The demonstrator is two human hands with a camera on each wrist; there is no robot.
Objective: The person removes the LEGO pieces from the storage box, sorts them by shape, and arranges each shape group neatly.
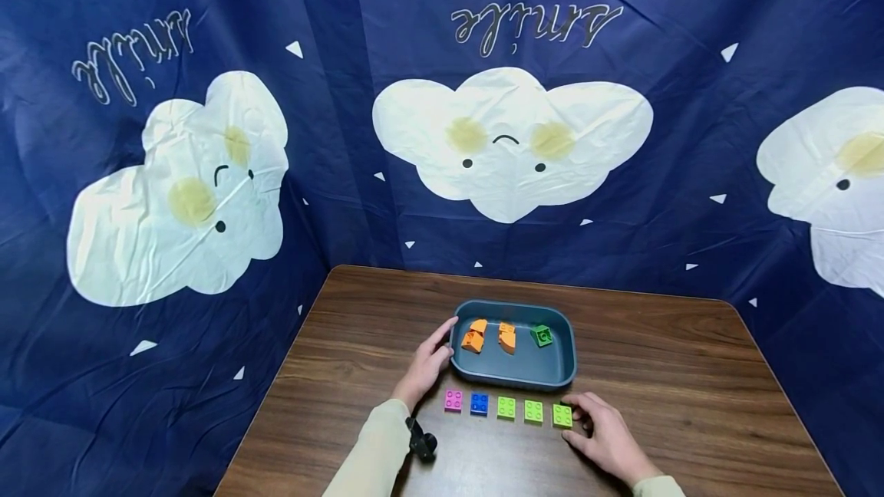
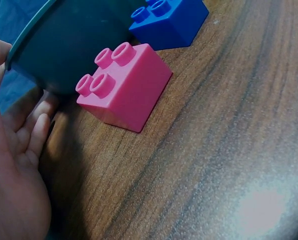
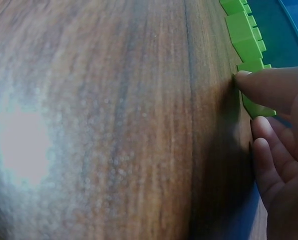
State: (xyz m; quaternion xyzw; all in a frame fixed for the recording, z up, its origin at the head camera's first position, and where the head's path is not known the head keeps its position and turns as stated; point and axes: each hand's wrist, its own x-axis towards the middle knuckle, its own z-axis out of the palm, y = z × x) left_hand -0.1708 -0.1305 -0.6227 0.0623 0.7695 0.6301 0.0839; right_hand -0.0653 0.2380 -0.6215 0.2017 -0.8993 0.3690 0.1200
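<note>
Five-sided contact aside, a row of toy building bricks lies along the near side of a dark teal tray [image 1: 514, 384]. At the row's right end, my right hand [image 1: 608, 436] pinches a lime green brick [image 1: 562, 416] between thumb and fingers. In the right wrist view, the thumb [image 3: 268, 85] covers part of that brick, and the other fingers lie by its end. My left hand [image 1: 423, 366] rests against the tray's left end, fingers spread along the wall. A pink brick [image 2: 131, 90] stands near this hand, with a blue brick [image 2: 171, 25] beyond it.
Two more lime green bricks [image 1: 519, 409] stand between the blue brick and the pinched one. Inside the tray are several orange pieces [image 1: 507, 337] and a dark green piece [image 1: 542, 336]. The brown wooden table [image 1: 663, 351] backs onto a blue curtain [image 1: 331, 175].
</note>
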